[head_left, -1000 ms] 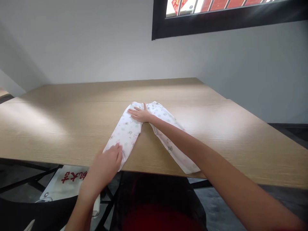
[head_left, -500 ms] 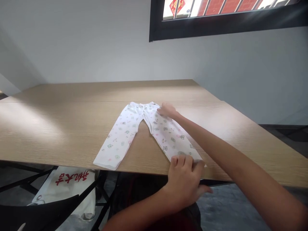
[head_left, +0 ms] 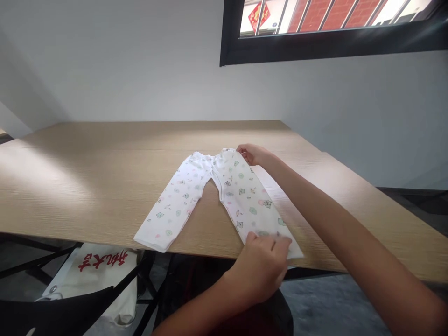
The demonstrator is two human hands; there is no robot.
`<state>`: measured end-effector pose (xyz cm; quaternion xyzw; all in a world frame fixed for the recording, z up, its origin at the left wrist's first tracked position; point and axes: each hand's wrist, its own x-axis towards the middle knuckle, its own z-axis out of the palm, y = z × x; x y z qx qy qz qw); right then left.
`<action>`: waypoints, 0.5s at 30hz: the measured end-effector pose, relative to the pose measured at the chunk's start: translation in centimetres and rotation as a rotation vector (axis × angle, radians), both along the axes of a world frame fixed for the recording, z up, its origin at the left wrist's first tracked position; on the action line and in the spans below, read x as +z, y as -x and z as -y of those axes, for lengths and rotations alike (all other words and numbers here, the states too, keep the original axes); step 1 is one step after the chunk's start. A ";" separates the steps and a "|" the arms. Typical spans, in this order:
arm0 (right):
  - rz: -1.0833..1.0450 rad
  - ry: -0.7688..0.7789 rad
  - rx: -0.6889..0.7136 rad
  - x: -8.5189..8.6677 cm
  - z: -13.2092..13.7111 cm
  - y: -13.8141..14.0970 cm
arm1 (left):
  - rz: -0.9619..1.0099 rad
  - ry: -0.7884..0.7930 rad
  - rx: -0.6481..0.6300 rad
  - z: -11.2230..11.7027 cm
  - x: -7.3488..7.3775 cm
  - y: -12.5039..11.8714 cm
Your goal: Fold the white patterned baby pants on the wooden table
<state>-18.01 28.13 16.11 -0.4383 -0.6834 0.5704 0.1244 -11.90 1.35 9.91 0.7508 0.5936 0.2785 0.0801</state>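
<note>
- White, thin-looking cloth: trousers [head_left: 182, 191], laid out on pale wood-grain desk [head_left: 87, 186], approx. mid-view, close to near edge.
- Print: small grn & pink motifs, some w/ dark outlines; too small to ID.
- Waistband [head_left: 200, 154] at far side, slightly gathered; both legs run twd person, spread as inverted V, desk top showing btwn.
- Leg on L of view: flat, hem right at near desk edge.
- Leg on R of view: both hands on it, one nr each end, well apart.
- L hand [head_left: 262, 263]: crosses to R side; fingers curled, closed on trouser cloth just above hem. Fingertips partly hidden.
- R hand [head_left: 252, 154]: at R end of waistband; thumb & fingers narrow, pinching side edge of cloth. Forearm comes in from lower R, outside the leg.
- Under desk, L side: off-white cloth bag [head_left: 94, 277] w/ red characters, next to blk metal legs; blk chair part [head_left: 52, 308] in front, partly covering it.
- Bkgd: grey-white wall [head_left: 140, 60] behind desk; dark window frame [head_left: 315, 48] upper R, bars across opening, red diamond-shaped decoration [head_left: 259, 17] seen thru it.
- Floor [head_left: 322, 296]: grey, visible lower R.
</note>
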 end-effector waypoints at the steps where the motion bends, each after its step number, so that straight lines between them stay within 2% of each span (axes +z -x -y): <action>1: -0.023 0.012 -0.010 0.5 0.0 0.5 | 0.049 -0.049 0.048 0.4 0.5 0.5; 3: -0.064 0.014 -0.022 1.4 0.2 1.7 | 0.225 -0.166 0.233 1.7 1.5 1.9; 6: -0.105 -0.032 -0.003 2.4 1.3 4.2 | 0.534 -0.334 0.685 4.4 3.1 4.7; 8: -0.100 -0.095 0.032 2.6 2.4 6.5 | 0.690 -0.403 0.981 6.2 3.7 6.7; 10: -0.067 -0.186 0.072 2.0 3.9 9.1 | 0.772 -0.398 1.190 7.6 3.7 8.6; 12: -0.013 -0.302 0.113 0.7 5.8 11.4 | 0.736 -0.307 1.334 8.7 3.4 10.2; 15: 0.076 -0.518 0.173 -2.2 8.9 13.6 | 0.434 -0.057 1.496 9.7 2.6 12.2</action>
